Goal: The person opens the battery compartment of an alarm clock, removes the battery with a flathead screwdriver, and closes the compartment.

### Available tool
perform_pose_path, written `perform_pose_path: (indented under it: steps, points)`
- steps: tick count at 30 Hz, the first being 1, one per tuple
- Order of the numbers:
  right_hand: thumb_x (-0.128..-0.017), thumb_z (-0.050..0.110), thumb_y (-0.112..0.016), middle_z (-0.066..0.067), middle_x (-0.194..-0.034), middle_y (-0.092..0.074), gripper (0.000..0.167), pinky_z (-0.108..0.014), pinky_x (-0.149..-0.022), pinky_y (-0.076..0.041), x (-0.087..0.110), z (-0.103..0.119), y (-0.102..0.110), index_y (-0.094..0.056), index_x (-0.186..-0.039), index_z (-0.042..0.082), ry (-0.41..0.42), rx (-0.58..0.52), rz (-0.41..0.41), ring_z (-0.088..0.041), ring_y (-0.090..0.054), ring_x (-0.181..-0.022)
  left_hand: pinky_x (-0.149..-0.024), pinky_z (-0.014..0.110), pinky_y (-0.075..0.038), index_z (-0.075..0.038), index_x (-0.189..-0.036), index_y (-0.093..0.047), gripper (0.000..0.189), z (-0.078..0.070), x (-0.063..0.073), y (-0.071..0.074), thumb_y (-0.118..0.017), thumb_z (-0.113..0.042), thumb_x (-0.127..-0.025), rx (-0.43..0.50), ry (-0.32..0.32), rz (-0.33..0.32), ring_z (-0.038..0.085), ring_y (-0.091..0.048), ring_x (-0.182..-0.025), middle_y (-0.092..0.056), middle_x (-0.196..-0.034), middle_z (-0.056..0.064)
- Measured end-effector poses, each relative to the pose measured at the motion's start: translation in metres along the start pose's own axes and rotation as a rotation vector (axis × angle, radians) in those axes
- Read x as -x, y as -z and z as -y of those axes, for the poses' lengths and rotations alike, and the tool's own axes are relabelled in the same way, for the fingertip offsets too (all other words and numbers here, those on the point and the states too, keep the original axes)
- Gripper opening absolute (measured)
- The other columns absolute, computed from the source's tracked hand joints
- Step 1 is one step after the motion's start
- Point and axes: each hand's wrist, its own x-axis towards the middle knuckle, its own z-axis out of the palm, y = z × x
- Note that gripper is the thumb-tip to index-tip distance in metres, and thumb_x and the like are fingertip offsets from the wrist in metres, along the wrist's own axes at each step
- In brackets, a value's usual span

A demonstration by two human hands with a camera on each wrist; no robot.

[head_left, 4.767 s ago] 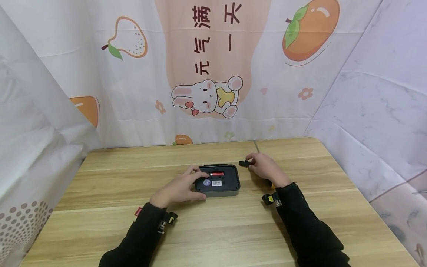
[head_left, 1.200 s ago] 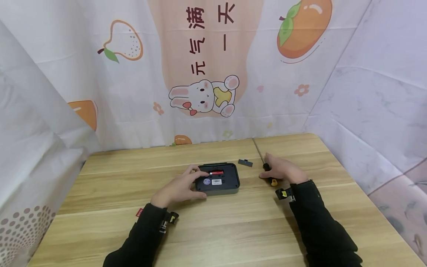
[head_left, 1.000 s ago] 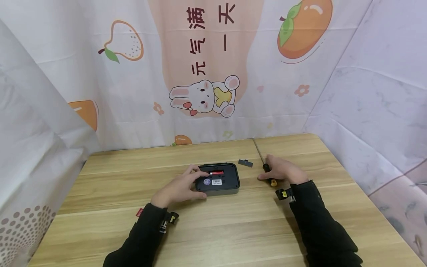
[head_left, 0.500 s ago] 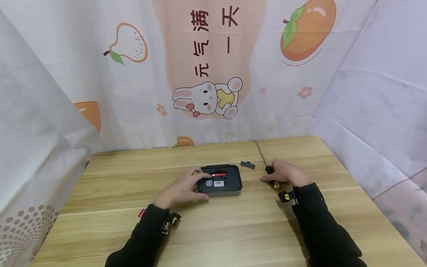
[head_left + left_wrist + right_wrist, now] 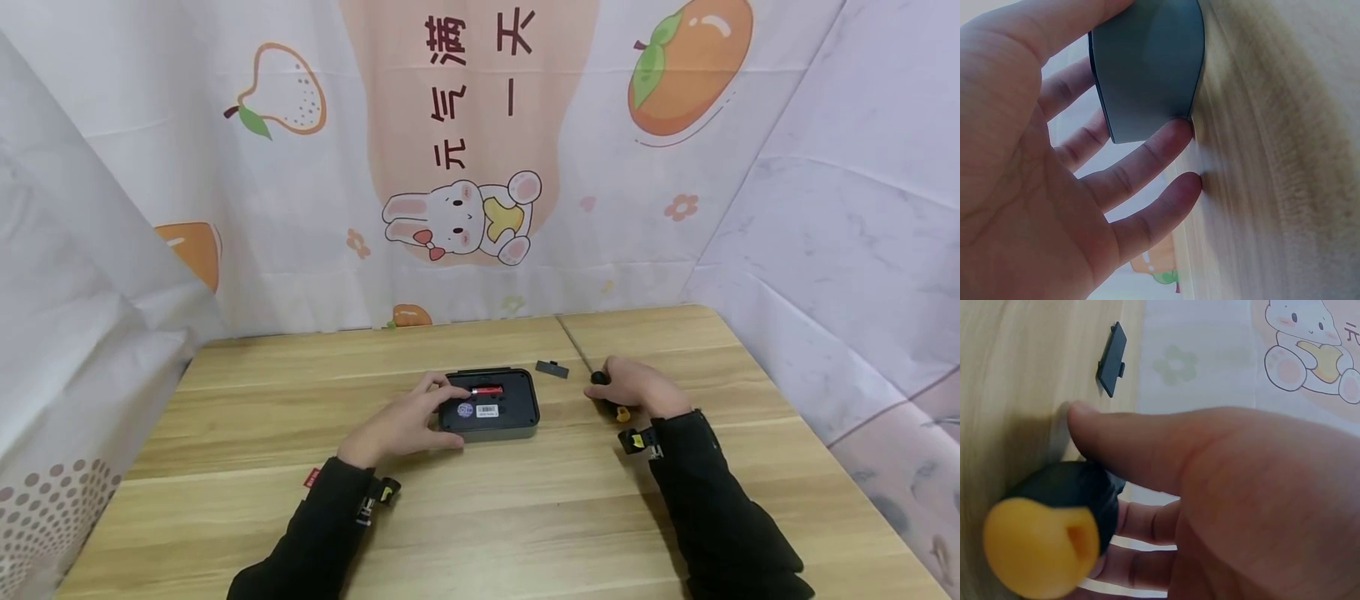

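Observation:
A black rectangular device [image 5: 517,408] lies face down on the table, with a red battery [image 5: 489,390] in its uncovered slot and two stickers beneath. My left hand [image 5: 405,427] steadies its left end, thumb at the near side, a finger on top by the battery. In the left wrist view other fingers curl by the device's smooth grey side [image 5: 1150,69]. My right hand [image 5: 641,388] grips a screwdriver [image 5: 599,377] by its black handle with the yellow end; the long shaft points to the back. In the right wrist view the yellow butt [image 5: 1035,550] faces the camera.
A small dark battery cover [image 5: 552,368] with a tab lies between the device and the screwdriver. The wooden table [image 5: 480,525] ends at a printed curtain [image 5: 300,208] behind, and pale cloth [image 5: 862,250] hangs on the right.
The battery cover, earlier in my right hand, now lies on the table. That hand has moved right onto the screwdriver, whose shaft has swung slightly left. My left hand stays on the device.

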Motion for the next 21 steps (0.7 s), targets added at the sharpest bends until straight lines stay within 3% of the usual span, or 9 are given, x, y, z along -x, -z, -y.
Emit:
perform_pose_path:
  steps: [9,21]
  points:
    - [-0.101,0.03,-0.063,-0.008,-0.079,-0.048,0.031,-0.032,-0.06,-0.039,0.0004,0.0032,-0.0001,-0.054,-0.101,0.0,-0.006,0.049,-0.025,-0.021,-0.049,-0.066,-0.083,0.037,-0.045,-0.025,-0.147,-0.054,0.067,0.0009,-0.0007,-0.0009,-0.081,-0.04,-0.088,-0.012,0.013,0.002,0.019,-0.051,-0.101,-0.039,-0.133,-0.002]
    - [-0.102,0.023,-0.062,-0.009,-0.085,-0.05,0.027,-0.034,-0.062,-0.041,0.0018,0.0056,-0.0006,-0.055,-0.113,-0.001,0.038,0.028,-0.028,-0.022,-0.049,-0.069,-0.087,0.039,-0.045,-0.026,-0.147,-0.053,0.068,0.0004,-0.0006,0.0001,-0.081,-0.041,-0.087,-0.005,0.02,0.002,0.021,-0.052,-0.105,-0.039,-0.133,-0.002]
